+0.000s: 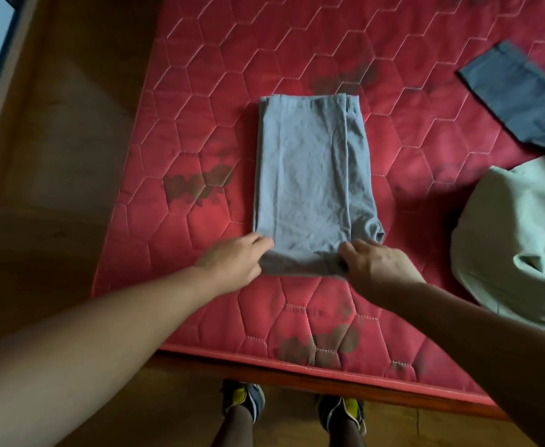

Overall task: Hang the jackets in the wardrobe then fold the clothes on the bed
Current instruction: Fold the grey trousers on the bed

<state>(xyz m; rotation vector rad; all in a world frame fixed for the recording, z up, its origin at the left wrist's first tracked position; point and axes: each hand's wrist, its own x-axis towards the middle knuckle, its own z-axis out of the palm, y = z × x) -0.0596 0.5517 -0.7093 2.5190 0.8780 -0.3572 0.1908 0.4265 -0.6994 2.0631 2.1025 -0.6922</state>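
Grey garment (313, 182) between my left hand (232, 262) and right hand (377, 269): I read thin matt cloth, finely creased. Mattress (219, 91) under both hands: red quilted fabric, slight sheen, stitched hexagons, dark blotches. Right of my right hand: pale green cloth (522, 240), matt, rumpled; beyond it dark blue cloth (519, 101), smoother. Floor (55, 156) left of my left hand: matt wood.

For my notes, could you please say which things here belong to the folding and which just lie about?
In the job: grey garment, gripped by left hand and right hand; crumpled pale green garment; dark blue garment.
Lying about: red mattress; shoes.
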